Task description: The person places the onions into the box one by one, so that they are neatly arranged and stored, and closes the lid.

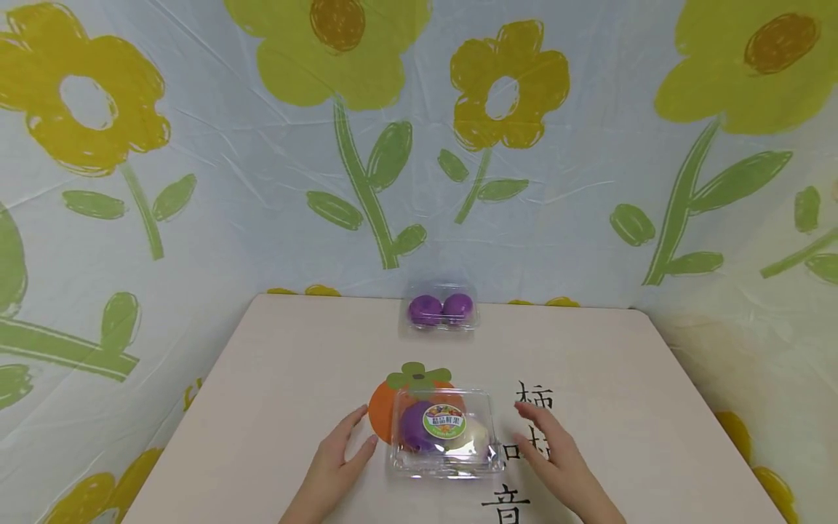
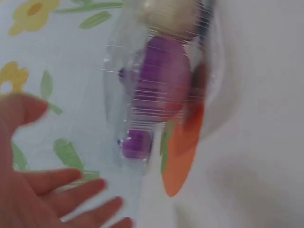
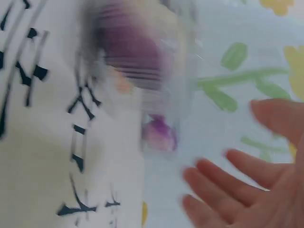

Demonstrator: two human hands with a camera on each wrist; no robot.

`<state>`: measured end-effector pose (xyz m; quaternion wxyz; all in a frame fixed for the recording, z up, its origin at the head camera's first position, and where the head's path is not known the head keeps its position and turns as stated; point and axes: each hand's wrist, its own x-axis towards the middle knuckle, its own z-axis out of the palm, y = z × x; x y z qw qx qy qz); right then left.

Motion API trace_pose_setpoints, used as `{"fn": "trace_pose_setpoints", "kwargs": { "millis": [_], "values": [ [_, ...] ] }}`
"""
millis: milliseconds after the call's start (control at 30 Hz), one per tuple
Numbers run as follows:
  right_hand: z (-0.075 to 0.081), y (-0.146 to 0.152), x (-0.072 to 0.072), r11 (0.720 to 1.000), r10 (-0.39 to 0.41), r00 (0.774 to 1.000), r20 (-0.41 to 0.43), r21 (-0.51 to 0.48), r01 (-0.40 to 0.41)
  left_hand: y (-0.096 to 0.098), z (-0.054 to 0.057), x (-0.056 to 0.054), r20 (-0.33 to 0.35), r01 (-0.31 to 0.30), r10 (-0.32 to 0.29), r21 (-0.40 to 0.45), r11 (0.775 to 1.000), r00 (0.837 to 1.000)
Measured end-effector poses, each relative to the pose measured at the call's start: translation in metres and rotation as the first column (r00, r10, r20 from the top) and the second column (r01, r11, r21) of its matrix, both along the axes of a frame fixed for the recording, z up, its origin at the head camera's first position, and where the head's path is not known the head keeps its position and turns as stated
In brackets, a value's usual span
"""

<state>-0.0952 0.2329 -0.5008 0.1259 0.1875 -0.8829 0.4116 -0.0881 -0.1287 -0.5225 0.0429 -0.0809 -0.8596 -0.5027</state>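
A clear plastic clamshell box stands closed on the table, a round label on its lid. Inside lie a purple round item and a cream one; their kind is hard to tell through the plastic. To the left of the box is my left hand, fingers spread, apart from it. My right hand is on the other side, likewise apart, with thumb and fingers extended. Both wrist views show the hands holding nothing, the box blurred in front of them.
A second clear box with two purple round items sits at the table's back edge. The pale tabletop bears a printed orange persimmon and black characters. Flower-printed cloth hangs behind and at both sides.
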Motion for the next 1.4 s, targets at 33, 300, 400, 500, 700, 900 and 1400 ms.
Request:
{"fn": "trace_pose_setpoints", "kwargs": {
  "millis": [33,300,400,500,700,900,1400],
  "values": [
    [-0.002,-0.003,0.000,1.000,-0.005,1.000,-0.026,0.013,0.006,0.003,-0.001,0.000,-0.036,0.005,-0.005,-0.016,1.000,0.999],
    [-0.024,-0.022,0.002,0.996,0.084,0.979,0.187,-0.006,-0.085,0.023,-0.022,-0.004,-0.100,0.179,-0.174,0.046,0.983,0.980],
    [-0.030,-0.028,0.002,0.993,0.115,0.965,0.237,-0.005,-0.117,0.028,-0.032,-0.005,-0.021,0.228,-0.227,0.094,0.969,0.974],
    [-0.036,-0.031,0.002,0.991,0.132,0.958,0.253,0.002,-0.137,0.031,-0.040,-0.006,-0.004,0.268,-0.269,0.117,0.956,0.963],
    [-0.041,-0.032,-0.002,0.986,0.164,0.956,0.241,-0.027,-0.162,0.034,-0.042,-0.011,-0.051,0.267,-0.264,0.086,0.960,0.963],
    [-0.041,-0.032,-0.010,0.982,0.190,0.954,0.232,-0.060,-0.181,0.033,-0.042,-0.020,-0.087,0.269,-0.263,0.073,0.960,0.961],
    [-0.043,-0.036,-0.051,0.975,0.200,0.963,0.179,-0.134,-0.178,0.032,-0.042,-0.063,0.018,0.247,-0.250,0.101,0.964,0.968]
  ]
}}
